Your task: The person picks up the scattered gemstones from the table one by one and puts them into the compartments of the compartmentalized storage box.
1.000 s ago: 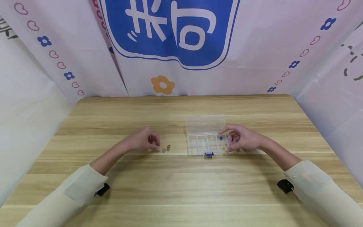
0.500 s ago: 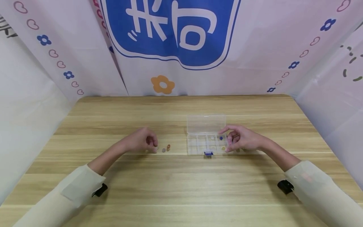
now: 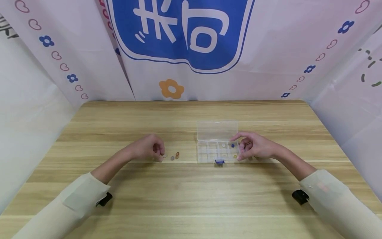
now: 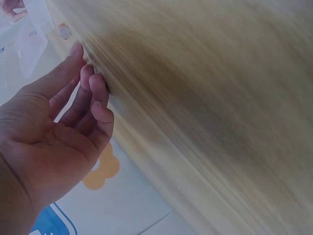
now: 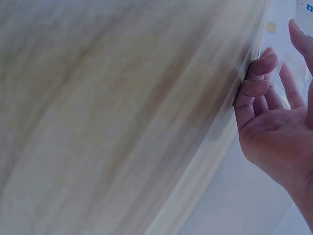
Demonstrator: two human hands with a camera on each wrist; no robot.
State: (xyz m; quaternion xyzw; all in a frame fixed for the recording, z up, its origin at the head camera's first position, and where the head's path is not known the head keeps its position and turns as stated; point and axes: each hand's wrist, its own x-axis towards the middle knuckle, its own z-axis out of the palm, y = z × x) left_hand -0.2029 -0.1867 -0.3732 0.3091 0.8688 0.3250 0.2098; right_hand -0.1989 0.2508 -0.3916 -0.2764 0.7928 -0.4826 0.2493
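Left hand (image 3: 147, 146) shifted leftward, fingers curled, grip unclear; small discs (image 3: 172, 158) just right of it.

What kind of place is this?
Perhaps a makeshift indoor booth for tabletop sorting work: printed hanging sheets surround a wood-grain table, where a clear compartment box lies open. I can't tell what building it's in.

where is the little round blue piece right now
In the head view, the blue piece is in the far-row, rightmost compartment of the clear box, beside the right hand, with a whitish piece one compartment left.
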